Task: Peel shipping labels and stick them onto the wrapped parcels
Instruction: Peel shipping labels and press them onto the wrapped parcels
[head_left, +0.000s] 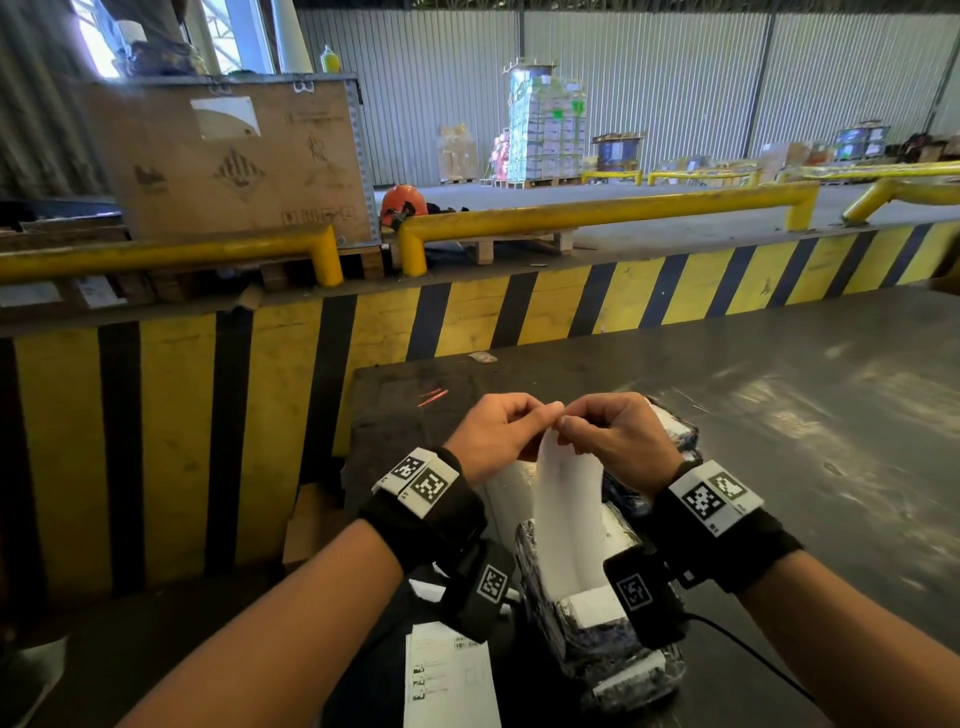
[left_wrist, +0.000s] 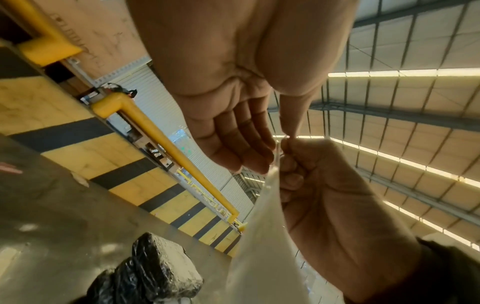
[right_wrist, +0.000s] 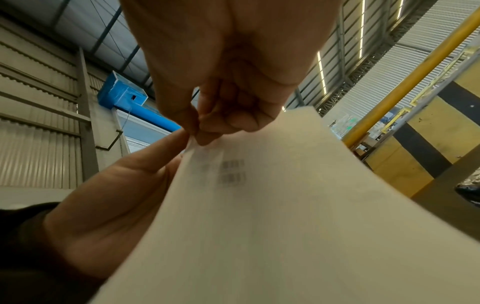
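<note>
A white shipping label sheet (head_left: 569, 514) hangs between my two hands, raised above the dark table. My left hand (head_left: 498, 431) and my right hand (head_left: 608, 431) both pinch its top corner, fingertips meeting. The right wrist view shows the sheet (right_wrist: 285, 216) close up, with two blurred barcodes showing through near the pinch. In the left wrist view the sheet (left_wrist: 262, 236) is seen edge-on. Under my wrists lies a parcel (head_left: 597, 639) wrapped in shiny black film, and another wrapped parcel (head_left: 680, 436) lies behind my right hand. One wrapped parcel (left_wrist: 155, 271) shows in the left wrist view.
A second printed label sheet (head_left: 449, 675) lies flat near the table's (head_left: 779, 415) front edge. A yellow and black striped barrier (head_left: 260, 415) runs behind and left of the table, with yellow rails (head_left: 597, 213) above it. A cable (head_left: 753, 654) trails from my right wrist.
</note>
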